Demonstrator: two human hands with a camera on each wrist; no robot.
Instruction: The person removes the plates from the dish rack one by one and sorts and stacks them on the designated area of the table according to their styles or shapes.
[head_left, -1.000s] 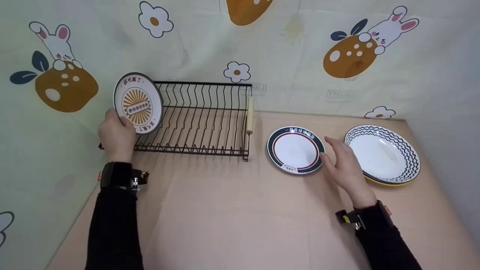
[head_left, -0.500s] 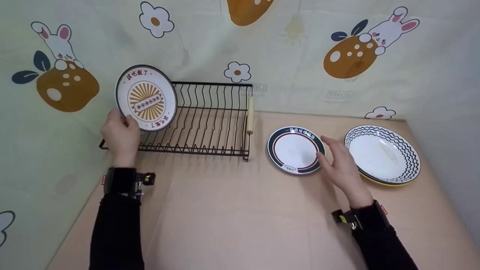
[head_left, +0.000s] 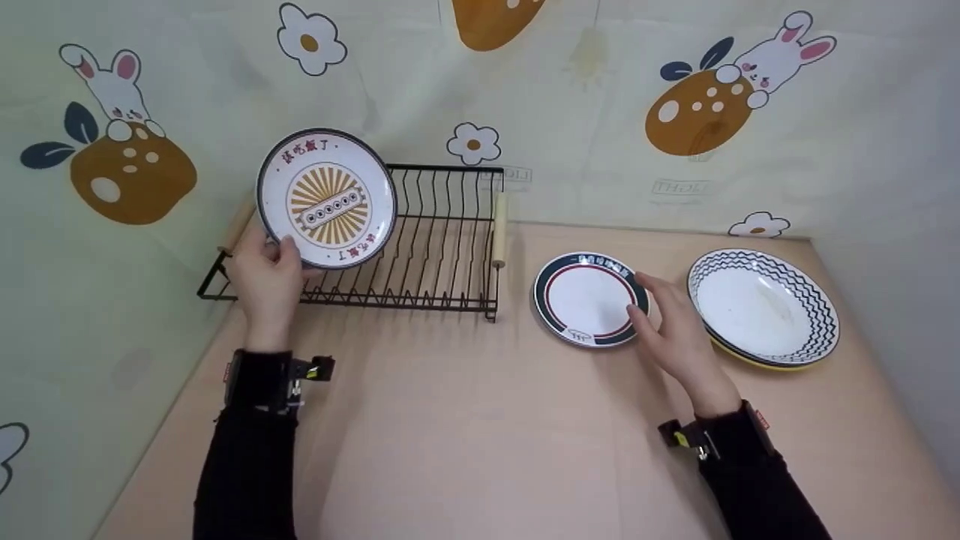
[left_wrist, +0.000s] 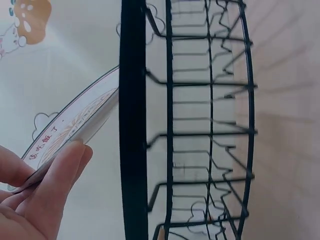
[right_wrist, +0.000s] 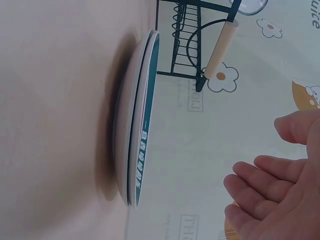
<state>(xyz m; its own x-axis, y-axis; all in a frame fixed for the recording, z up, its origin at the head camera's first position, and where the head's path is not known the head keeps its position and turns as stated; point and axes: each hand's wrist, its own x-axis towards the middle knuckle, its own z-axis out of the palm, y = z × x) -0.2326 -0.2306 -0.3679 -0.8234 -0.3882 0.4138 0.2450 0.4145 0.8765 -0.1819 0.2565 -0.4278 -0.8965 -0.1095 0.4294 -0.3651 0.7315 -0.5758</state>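
Observation:
My left hand [head_left: 266,292] pinches a white plate [head_left: 328,206] by its lower left edge, thumb on the face. An orange sunburst and red characters decorate the plate, which is tilted up in front of the left part of a black wire dish rack [head_left: 450,168]. In the left wrist view the plate [left_wrist: 75,117] passes behind the rack's black rail [left_wrist: 132,120]. My right hand [head_left: 679,345] has its fingers extended over the right edge of a green-rimmed plate [head_left: 590,300]. Seen edge-on in the right wrist view, that plate [right_wrist: 146,120] lies stacked on another; the hand [right_wrist: 285,185] holds nothing.
Right of my right hand, a white oval dish [head_left: 757,307] with a black wavy rim sits on a yellow-edged one. The rack has a wooden handle [head_left: 500,231] at its right end. A patterned curtain [head_left: 570,112] hangs behind the table [head_left: 480,420].
My left hand has carried the sunburst plate up and to the right, turning its face more toward the head view. The right hand has drifted slightly left over the green-rimmed plate.

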